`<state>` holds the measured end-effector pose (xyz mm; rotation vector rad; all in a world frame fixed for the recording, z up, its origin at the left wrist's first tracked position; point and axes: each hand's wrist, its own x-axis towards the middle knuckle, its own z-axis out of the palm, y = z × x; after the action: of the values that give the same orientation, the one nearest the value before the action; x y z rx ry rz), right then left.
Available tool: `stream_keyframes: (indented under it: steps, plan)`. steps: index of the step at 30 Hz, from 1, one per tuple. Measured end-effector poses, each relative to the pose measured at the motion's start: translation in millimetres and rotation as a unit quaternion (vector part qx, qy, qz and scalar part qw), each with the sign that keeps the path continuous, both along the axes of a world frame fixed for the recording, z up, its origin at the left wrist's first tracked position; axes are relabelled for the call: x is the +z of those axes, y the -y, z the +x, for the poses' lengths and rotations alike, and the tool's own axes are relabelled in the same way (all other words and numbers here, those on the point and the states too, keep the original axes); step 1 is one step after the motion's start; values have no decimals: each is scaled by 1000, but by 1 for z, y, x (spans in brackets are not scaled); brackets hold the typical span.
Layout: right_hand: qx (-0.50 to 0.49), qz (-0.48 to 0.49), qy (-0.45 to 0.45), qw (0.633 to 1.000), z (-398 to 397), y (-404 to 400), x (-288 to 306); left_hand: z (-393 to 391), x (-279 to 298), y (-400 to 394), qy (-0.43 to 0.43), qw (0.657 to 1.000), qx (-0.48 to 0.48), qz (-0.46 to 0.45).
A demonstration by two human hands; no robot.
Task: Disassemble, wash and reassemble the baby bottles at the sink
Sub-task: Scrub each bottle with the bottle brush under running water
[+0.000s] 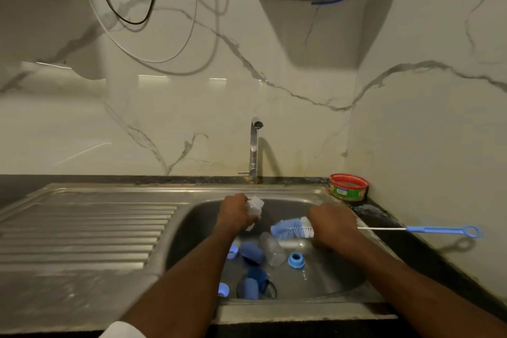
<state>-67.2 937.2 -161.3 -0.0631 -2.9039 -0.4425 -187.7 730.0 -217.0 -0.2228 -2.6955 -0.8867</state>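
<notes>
The left hand [236, 211] is holding a clear bottle [254, 210] above the back of the sink [192, 228], with the fingers curled around it. The bottle is looking pale and blurred; its long axis is running from upper right down to lower left, and which end is the mouth I cannot tell.

Below the hands, loose parts are lying in the basin: a blue cap [251, 252], a second clear bottle [272, 249] lying on its side with its long axis going from upper left to lower right, and a blue ring [296, 260] just beside it. Nearer the front, another blue cap [249, 288] is lying over the drain, with a small blue piece [223, 289] at its left.

The right hand [333, 226] is gripping a brush [292, 230] in a closed fist. Its blue and white bristles are pointing left toward the held bottle, without touching it, and the thin handle [441, 229] is sticking out to the right over the counter.

The tap [254, 149] is standing behind the sink, between the two hands. A red and green tub [348, 187] is sitting on the counter at the right back corner.
</notes>
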Motion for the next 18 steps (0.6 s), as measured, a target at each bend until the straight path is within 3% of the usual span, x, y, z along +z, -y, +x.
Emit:
stream_keyframes:
  steps: [7, 18]
  plan:
    - [31, -2, 8, 999, 9, 13, -11, 4, 6, 5, 30, 999, 11, 36]
    - [39, -19, -12, 999, 5, 2, -13, 0, 8, -7, 23, 999, 22, 5]
